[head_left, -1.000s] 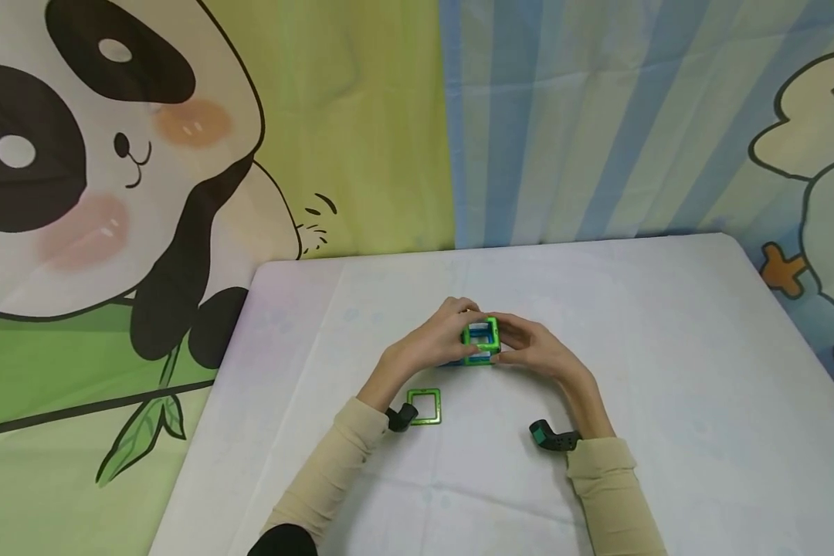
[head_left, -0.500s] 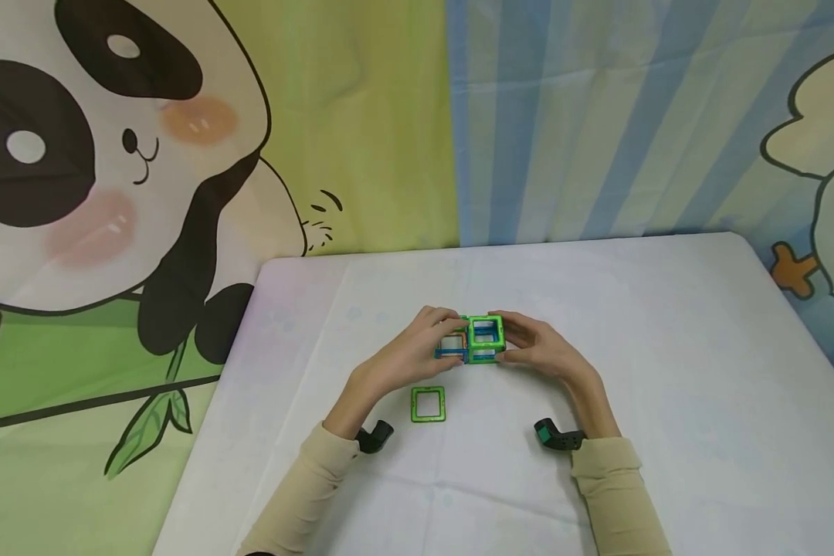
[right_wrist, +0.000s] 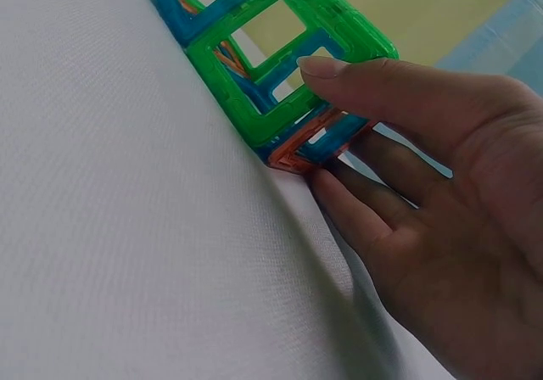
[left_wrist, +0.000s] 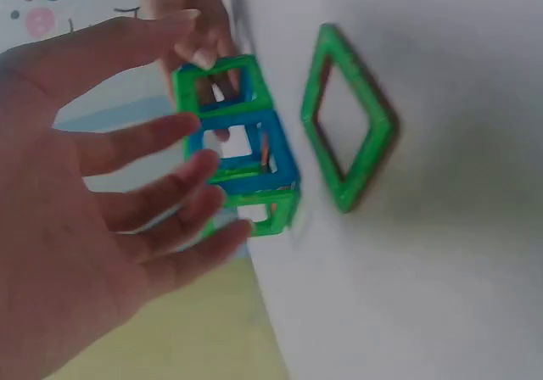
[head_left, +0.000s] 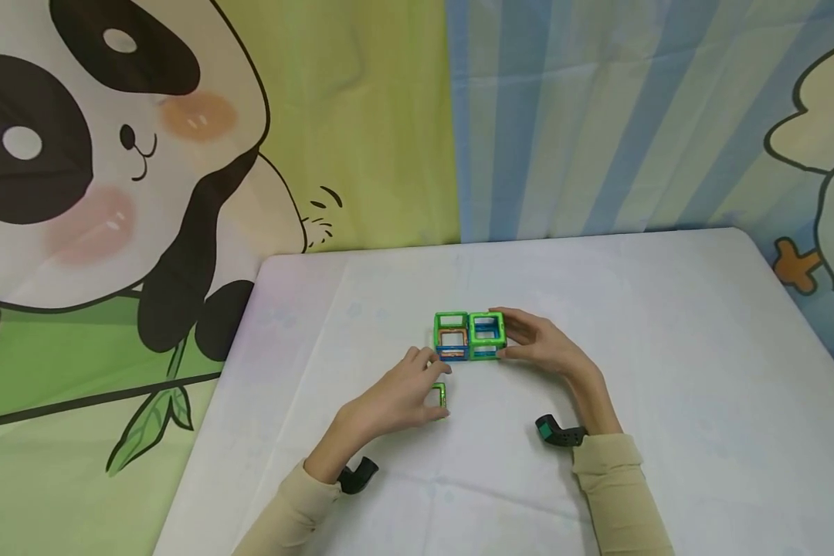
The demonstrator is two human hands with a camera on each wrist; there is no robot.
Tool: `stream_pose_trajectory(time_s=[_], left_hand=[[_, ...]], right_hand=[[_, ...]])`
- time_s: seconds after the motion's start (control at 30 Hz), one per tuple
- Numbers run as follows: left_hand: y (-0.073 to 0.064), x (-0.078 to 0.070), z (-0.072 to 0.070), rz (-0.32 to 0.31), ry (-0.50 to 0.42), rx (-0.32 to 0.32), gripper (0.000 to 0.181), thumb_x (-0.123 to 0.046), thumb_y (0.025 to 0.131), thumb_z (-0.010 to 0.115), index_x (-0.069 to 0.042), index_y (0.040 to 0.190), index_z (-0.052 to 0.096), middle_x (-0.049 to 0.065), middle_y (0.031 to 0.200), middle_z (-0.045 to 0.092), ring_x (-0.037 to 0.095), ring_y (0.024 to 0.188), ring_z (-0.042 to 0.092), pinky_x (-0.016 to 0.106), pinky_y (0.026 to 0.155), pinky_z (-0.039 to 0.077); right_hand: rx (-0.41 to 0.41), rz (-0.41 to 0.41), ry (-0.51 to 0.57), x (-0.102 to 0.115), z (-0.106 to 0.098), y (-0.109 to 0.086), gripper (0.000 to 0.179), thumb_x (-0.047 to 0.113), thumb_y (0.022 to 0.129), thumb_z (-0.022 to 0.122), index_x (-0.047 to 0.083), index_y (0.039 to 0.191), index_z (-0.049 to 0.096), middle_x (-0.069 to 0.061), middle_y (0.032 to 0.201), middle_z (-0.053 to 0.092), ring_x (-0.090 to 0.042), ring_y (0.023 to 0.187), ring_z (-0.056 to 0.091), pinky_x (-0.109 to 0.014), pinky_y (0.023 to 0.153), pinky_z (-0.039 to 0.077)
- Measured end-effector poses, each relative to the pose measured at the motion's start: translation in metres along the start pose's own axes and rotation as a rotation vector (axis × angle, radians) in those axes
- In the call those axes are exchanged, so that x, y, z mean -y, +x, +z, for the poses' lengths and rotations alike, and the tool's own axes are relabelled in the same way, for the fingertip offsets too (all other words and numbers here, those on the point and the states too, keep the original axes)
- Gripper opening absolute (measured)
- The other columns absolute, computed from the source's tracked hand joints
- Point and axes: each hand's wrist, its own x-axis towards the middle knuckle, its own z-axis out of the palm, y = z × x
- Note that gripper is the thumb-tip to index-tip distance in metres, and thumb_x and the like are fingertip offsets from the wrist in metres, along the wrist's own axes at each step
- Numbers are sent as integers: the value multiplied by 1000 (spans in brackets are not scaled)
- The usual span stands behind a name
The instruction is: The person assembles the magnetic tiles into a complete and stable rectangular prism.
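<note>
A structure of magnetic tiles (head_left: 486, 344), two joined open-framed cubes in green, blue and orange, stands on the table. My right hand (head_left: 552, 344) holds its right cube, with the thumb (right_wrist: 327, 68) on the green front tile and the other fingers at the side and behind. A loose green square magnetic tile (left_wrist: 363, 87) lies flat in front of the structure. Over that tile hovers my left hand (head_left: 396, 390), thumb and fingers spread apart and touching nothing. In the head view it covers most of the loose tile.
The white-covered table (head_left: 500, 479) extends on all sides of the hands. Behind it hangs a cloth with a panda (head_left: 201, 177) and blue stripes. Black wrist devices (head_left: 559, 432) sit on both wrists.
My left hand has let go of the structure's left cube and moved down and left, over the loose tile. The right hand keeps its hold on the right cube.
</note>
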Motion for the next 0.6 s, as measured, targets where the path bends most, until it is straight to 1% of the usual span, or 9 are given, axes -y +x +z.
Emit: stream_pose_trajectory(time_s=[0.17, 0.23, 0.33, 0.43, 0.53, 0.6], left_hand=[[-2, 0, 15, -79, 149, 73, 69, -36, 86, 83, -3, 140, 55, 10, 129, 52, 23, 110, 46, 35, 92, 49], [-2, 0, 19, -93, 189, 93, 72, -34, 85, 84, -1, 141, 53, 12, 130, 52, 24, 111, 46, 37, 92, 50], [-3, 0, 24, -96, 240, 108, 67, -29, 84, 84, 1, 137, 54, 13, 124, 53, 23, 105, 45, 36, 86, 50], [-4, -1, 29, -86, 265, 111, 58, -23, 83, 82, 1, 129, 56, 11, 115, 52, 21, 97, 42, 33, 78, 47], [-3, -2, 34, -80, 269, 98, 48, -15, 83, 79, 1, 123, 58, 10, 110, 50, 20, 93, 40, 32, 76, 45], [-2, -2, 36, -81, 271, 87, 44, -11, 83, 76, 1, 121, 58, 9, 109, 50, 20, 92, 40, 32, 76, 45]], right_hand=[[-1, 0, 0, -1, -1, 1, 77, 0, 90, 76, 5, 157, 39, -23, 160, 41, -42, 149, 38, -33, 110, 47], [-5, 3, -4, -2, -1, 1, 77, 1, 90, 77, 5, 157, 39, -22, 160, 41, -41, 149, 38, -36, 111, 46], [-7, 5, -2, -2, -1, 0, 77, 1, 90, 77, 6, 157, 39, -22, 160, 40, -41, 149, 38, -40, 112, 45], [0, 8, 6, -2, -1, 0, 78, 1, 90, 77, 5, 157, 39, -22, 161, 40, -41, 149, 37, -38, 112, 45], [-1, 13, 3, -2, -1, 0, 78, 2, 90, 77, 6, 157, 39, -22, 161, 40, -41, 149, 37, -35, 112, 46], [-4, 13, 1, -3, -1, 0, 78, 2, 90, 77, 6, 157, 39, -22, 161, 40, -41, 150, 37, -36, 112, 46]])
